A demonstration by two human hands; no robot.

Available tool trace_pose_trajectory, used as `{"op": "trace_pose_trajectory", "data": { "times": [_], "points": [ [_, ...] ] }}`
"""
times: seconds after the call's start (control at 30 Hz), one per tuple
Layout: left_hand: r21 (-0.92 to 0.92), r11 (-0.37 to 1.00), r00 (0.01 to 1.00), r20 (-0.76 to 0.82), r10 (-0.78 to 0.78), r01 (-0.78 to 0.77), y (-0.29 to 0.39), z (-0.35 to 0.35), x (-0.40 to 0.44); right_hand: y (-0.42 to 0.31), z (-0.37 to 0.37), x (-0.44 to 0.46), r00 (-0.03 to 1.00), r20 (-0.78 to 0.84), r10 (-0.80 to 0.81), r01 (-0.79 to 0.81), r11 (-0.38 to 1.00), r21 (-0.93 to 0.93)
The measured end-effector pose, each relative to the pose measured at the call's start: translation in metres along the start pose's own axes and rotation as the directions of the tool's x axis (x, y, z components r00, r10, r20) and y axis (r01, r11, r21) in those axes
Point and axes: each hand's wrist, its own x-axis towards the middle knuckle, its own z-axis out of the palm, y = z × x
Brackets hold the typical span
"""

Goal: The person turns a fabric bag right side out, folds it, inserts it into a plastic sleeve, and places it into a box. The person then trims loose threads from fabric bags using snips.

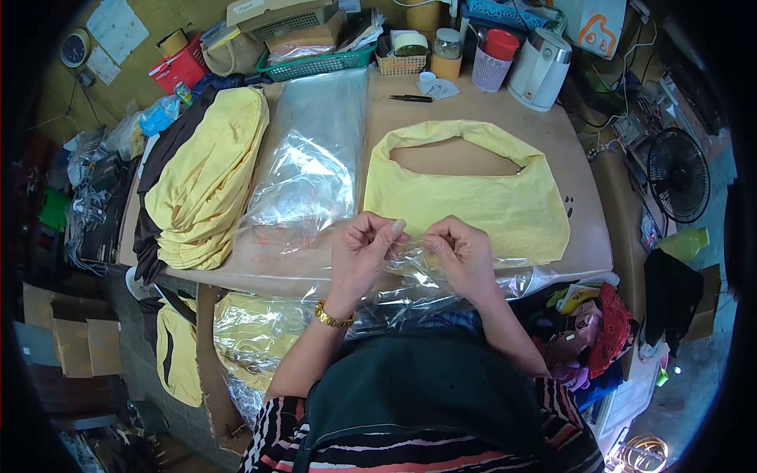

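Observation:
My left hand point(365, 251) and my right hand point(461, 252) are both closed in a pinch on the edge of a clear plastic bag point(418, 276), close together at the table's front edge. The rest of the plastic hangs toward my apron. Just beyond my hands a yellow cloth bag point(465, 201) lies flat, its wide handle forming a loop at the far side. To its left rests a stack of clear plastic bags point(307, 165). Farther left is a pile of yellow cloth bags point(209, 181) with dark brown cloth along its side.
At the back stand a green basket point(319, 65), jars, a lilac cup point(490, 72) and a white kettle point(541, 69). Black tweezers point(411, 98) lie on the table point(473, 102). Below the front edge, a carton point(214, 347) holds plastic-wrapped yellow items. A fan point(678, 175) stands right.

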Motion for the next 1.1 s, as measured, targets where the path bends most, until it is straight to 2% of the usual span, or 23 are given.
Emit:
{"op": "trace_pose_trajectory", "data": {
  "times": [0.03,0.07,0.13,0.2,0.27,0.37,0.43,0.47,0.5,0.53,0.57,0.63,0.67,0.7,0.73,0.77,0.8,0.83,0.9,0.97,1.03,1.07,1.1],
  "points": [
    [0.004,0.999,0.999,0.012,-0.038,0.038,-0.005,-0.005,0.001,0.002,0.004,0.0,0.993,-0.113,-0.036,0.059,0.977,0.203],
    [0.009,0.997,0.997,0.024,-0.076,0.076,-0.003,-0.006,0.002,-0.003,0.001,-0.001,0.993,-0.115,-0.033,0.056,0.978,0.202],
    [0.031,0.999,0.999,0.045,0.016,-0.018,0.0,0.013,0.002,-0.017,-0.007,-0.001,0.995,-0.055,-0.089,0.081,0.986,-0.143],
    [0.051,0.992,0.992,0.065,0.109,-0.112,0.0,0.019,0.001,-0.015,-0.006,-0.001,0.992,-0.078,-0.097,0.082,0.98,-0.18],
    [-0.171,0.982,0.992,0.104,-0.065,0.082,-0.007,0.014,-0.003,-0.01,-0.006,-0.001,0.989,-0.101,-0.108,0.084,0.973,-0.216],
    [-0.156,0.947,0.945,0.219,-0.245,0.282,-0.011,0.012,-0.011,0.001,-0.007,0.004,0.989,-0.124,-0.079,0.057,0.983,-0.173],
    [-0.111,0.949,0.902,0.358,-0.24,0.297,-0.016,0.003,-0.012,0.006,-0.01,0.012,0.88,-0.2,-0.43,0.374,0.889,-0.264],
    [-0.064,0.951,0.841,0.487,-0.235,0.303,-0.018,-0.001,-0.011,0.002,-0.009,0.008,0.88,-0.206,-0.428,0.368,0.889,-0.274],
    [0.001,0.968,0.837,0.502,-0.216,0.25,-0.01,-0.001,-0.012,-0.007,-0.004,0.001,0.98,-0.178,-0.091,0.121,0.979,0.166],
    [0.003,0.967,0.825,0.52,-0.22,0.255,-0.008,-0.006,-0.012,-0.014,-0.004,-0.004,0.977,-0.012,0.215,-0.172,0.815,0.554],
    [-0.057,0.973,0.905,0.385,-0.184,0.222,-0.006,-0.013,-0.011,-0.018,-0.012,-0.004,0.974,-0.034,0.223,-0.168,0.818,0.55],
    [-0.109,0.976,0.953,0.261,-0.156,0.19,0.002,-0.015,-0.008,-0.026,-0.029,0.0,0.854,0.512,0.092,-0.282,0.909,0.307],
    [-0.331,0.91,0.966,0.152,-0.209,0.249,0.015,-0.011,-0.008,-0.035,-0.036,0.003,0.863,0.495,0.104,-0.285,0.909,0.305],
    [-0.539,0.799,0.957,0.051,-0.285,0.267,0.025,-0.009,-0.007,-0.047,-0.042,0.007,0.723,0.681,0.119,-0.289,0.947,0.141],
    [-0.534,0.798,0.955,0.067,-0.288,0.278,0.03,-0.01,-0.004,-0.052,-0.046,0.008,0.54,0.827,0.158,-0.252,0.967,-0.021],
    [-0.643,0.724,0.942,-0.011,-0.336,0.25,0.035,-0.013,0.001,-0.05,-0.05,0.006,0.549,0.82,0.162,-0.255,0.967,-0.02],
    [-0.74,0.641,0.916,-0.086,-0.391,0.204,0.039,-0.018,0.006,-0.047,-0.054,0.002,0.618,0.777,-0.121,0.023,0.99,0.136],
    [-0.738,0.642,0.916,-0.082,-0.392,0.209,0.037,-0.034,0.012,-0.044,-0.058,-0.001,0.599,0.692,-0.402,0.307,0.914,0.265],
    [-0.699,0.699,0.987,0.07,-0.142,0.151,0.03,-0.066,0.024,-0.04,-0.063,-0.005,0.611,0.69,-0.387,0.264,0.922,0.283],
    [-0.601,0.787,0.99,0.07,-0.125,0.142,0.033,-0.067,0.025,-0.038,-0.068,-0.006,0.622,0.691,-0.369,0.22,0.929,0.298],
    [-0.493,0.861,0.992,0.072,-0.105,0.127,0.047,-0.063,0.025,-0.037,-0.074,-0.006,0.689,0.526,-0.499,0.197,0.827,0.526],
    [-0.198,0.974,0.878,0.479,0.001,0.107,0.058,-0.06,0.025,-0.034,-0.083,-0.006,0.689,0.526,-0.499,0.199,0.828,0.524],
    [-0.045,0.997,0.753,0.658,-0.014,0.058,0.062,-0.06,0.025,-0.03,-0.095,-0.009,0.808,0.404,-0.429,0.085,0.764,0.64]
  ]
}}
